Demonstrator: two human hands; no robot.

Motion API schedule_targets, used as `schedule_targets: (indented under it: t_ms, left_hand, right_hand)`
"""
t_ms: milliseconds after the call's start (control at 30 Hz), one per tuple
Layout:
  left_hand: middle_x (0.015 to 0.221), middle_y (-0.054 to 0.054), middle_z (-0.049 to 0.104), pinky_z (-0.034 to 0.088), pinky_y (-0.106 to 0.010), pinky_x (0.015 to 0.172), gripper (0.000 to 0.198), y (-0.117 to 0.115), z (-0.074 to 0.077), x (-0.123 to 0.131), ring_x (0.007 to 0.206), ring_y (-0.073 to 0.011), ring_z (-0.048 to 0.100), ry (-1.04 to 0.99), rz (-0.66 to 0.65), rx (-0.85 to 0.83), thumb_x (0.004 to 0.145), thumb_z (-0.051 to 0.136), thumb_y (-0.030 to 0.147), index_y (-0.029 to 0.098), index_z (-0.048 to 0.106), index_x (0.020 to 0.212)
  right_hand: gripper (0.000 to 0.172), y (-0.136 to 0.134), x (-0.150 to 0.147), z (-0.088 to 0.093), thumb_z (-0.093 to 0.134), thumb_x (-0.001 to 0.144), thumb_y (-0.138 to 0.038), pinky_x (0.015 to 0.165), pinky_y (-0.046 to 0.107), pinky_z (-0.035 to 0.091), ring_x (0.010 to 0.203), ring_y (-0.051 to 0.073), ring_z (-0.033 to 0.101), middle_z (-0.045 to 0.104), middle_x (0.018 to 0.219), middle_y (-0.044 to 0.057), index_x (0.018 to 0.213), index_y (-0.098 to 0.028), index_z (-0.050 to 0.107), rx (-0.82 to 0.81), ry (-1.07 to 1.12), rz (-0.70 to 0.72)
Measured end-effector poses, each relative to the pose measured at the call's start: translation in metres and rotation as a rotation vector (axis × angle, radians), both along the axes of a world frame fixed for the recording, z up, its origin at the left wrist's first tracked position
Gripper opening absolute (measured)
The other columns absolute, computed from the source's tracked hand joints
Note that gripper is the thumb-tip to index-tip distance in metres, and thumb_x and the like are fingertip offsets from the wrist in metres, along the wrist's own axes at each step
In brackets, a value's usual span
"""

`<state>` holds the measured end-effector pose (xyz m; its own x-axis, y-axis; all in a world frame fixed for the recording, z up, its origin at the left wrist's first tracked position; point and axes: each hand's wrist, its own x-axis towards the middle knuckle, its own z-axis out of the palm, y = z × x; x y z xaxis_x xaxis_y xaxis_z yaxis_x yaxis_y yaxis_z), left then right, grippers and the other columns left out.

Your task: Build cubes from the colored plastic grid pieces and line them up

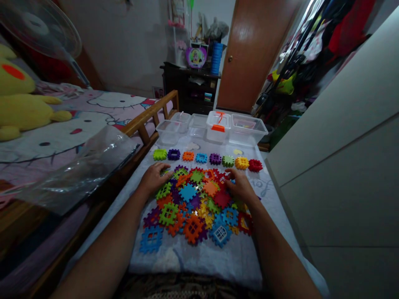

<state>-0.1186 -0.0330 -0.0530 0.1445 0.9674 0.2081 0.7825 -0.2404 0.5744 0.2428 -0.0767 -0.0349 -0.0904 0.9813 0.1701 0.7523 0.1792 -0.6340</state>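
A heap of flat plastic interlocking tiles (195,203) in many colours lies on a table covered with a pale cloth (199,253). My left hand (154,177) rests on the heap's far left edge, fingers curled over the tiles. My right hand (240,187) lies on the heap's far right side, fingers bent down onto a red tile (222,198). Beyond the heap, a row of several small stacks of tiles (207,158) runs from green (160,154) on the left to red (255,165) on the right.
Several clear plastic boxes (246,129), one with an orange latch (218,127), stand at the table's far end. A wooden bed (146,118) with a crumpled clear plastic bag (90,166) and a yellow plush toy (21,104) is on the left. A grey cabinet (343,158) stands right.
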Motion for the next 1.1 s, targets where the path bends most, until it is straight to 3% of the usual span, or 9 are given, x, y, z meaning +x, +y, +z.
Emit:
schedule_targets:
  t_ms: [133, 200, 267, 467, 633, 800, 967, 1100]
  left_hand:
    - [0.106, -0.01, 0.069, 0.048, -0.041, 0.096, 0.045, -0.001, 0.004, 0.002, 0.101, -0.0276, 0.063, 0.001, -0.008, -0.001, 0.077, 0.054, 0.057, 0.019, 0.069, 0.097]
    - [0.104, -0.01, 0.069, 0.048, -0.041, 0.096, 0.044, -0.002, 0.005, 0.002, 0.1, -0.0277, 0.063, 0.004, -0.008, 0.003, 0.077, 0.054, 0.056, 0.019, 0.069, 0.096]
    - [0.104, -0.01, 0.07, 0.048, -0.041, 0.096, 0.042, -0.002, 0.005, 0.002, 0.1, -0.0277, 0.063, 0.001, -0.002, 0.008, 0.077, 0.055, 0.056, 0.02, 0.069, 0.095]
    - [0.104, -0.01, 0.07, 0.051, -0.038, 0.092, 0.045, -0.005, 0.005, 0.005, 0.097, -0.0263, 0.065, -0.064, 0.018, -0.016, 0.076, 0.057, 0.055, 0.018, 0.069, 0.099]
    - [0.106, -0.008, 0.069, 0.052, -0.036, 0.088, 0.045, -0.008, 0.006, 0.01, 0.094, -0.024, 0.066, -0.154, 0.021, -0.025, 0.076, 0.058, 0.054, 0.018, 0.069, 0.101]
    - [0.105, -0.008, 0.069, 0.053, -0.035, 0.084, 0.042, -0.012, 0.012, 0.011, 0.087, -0.0213, 0.065, -0.224, 0.066, -0.01, 0.08, 0.056, 0.052, 0.017, 0.069, 0.099]
    - [0.107, -0.008, 0.071, 0.052, -0.036, 0.089, 0.04, -0.011, 0.016, 0.004, 0.095, -0.0226, 0.066, -0.266, 0.102, -0.002, 0.083, 0.052, 0.049, 0.017, 0.069, 0.1]
    - [0.106, -0.008, 0.072, 0.052, -0.038, 0.092, 0.04, -0.007, 0.01, -0.001, 0.095, -0.0242, 0.067, -0.243, 0.097, -0.057, 0.079, 0.054, 0.05, 0.018, 0.07, 0.097]
  right_hand:
    - [0.011, -0.002, 0.008, 0.003, 0.054, 0.079, -0.023, 0.063, 0.029, 0.043, 0.065, 0.016, 0.053, 0.058, 0.074, 0.0, 0.089, -0.021, 0.057, 0.083, 0.136, -0.087]
    - [0.004, -0.002, 0.011, 0.004, 0.052, 0.077, -0.019, 0.066, 0.03, 0.043, 0.069, 0.017, 0.053, 0.057, 0.076, 0.002, 0.08, -0.022, 0.053, 0.186, 0.068, -0.115]
    - [0.008, -0.003, 0.012, 0.005, 0.05, 0.076, -0.014, 0.071, 0.032, 0.043, 0.076, 0.019, 0.053, 0.057, 0.08, 0.004, 0.076, -0.022, 0.051, 0.238, -0.043, -0.101]
    - [0.007, -0.01, 0.016, 0.009, 0.062, 0.079, -0.025, 0.073, 0.032, 0.044, 0.078, 0.02, 0.054, 0.058, 0.082, 0.004, 0.078, -0.021, 0.056, 0.056, -0.141, 0.087]
    - [0.014, -0.024, 0.015, 0.028, 0.065, 0.085, -0.033, 0.081, 0.034, 0.045, 0.087, 0.02, 0.057, 0.061, 0.091, 0.005, 0.089, -0.02, 0.064, -0.022, -0.086, 0.25]
    - [0.024, -0.036, 0.002, 0.039, 0.079, 0.075, -0.038, 0.087, 0.039, 0.043, 0.095, 0.024, 0.054, 0.06, 0.098, 0.006, 0.089, -0.022, 0.066, -0.088, -0.234, 0.35]
    - [0.008, -0.035, -0.007, 0.03, 0.07, 0.077, -0.02, 0.083, 0.037, 0.042, 0.088, 0.021, 0.053, 0.06, 0.091, 0.004, 0.079, -0.021, 0.062, -0.078, -0.219, 0.362]
    - [0.011, -0.031, -0.005, 0.026, 0.06, 0.072, -0.01, 0.08, 0.034, 0.042, 0.084, 0.019, 0.054, 0.06, 0.083, 0.002, 0.071, -0.021, 0.058, -0.079, -0.092, 0.308]
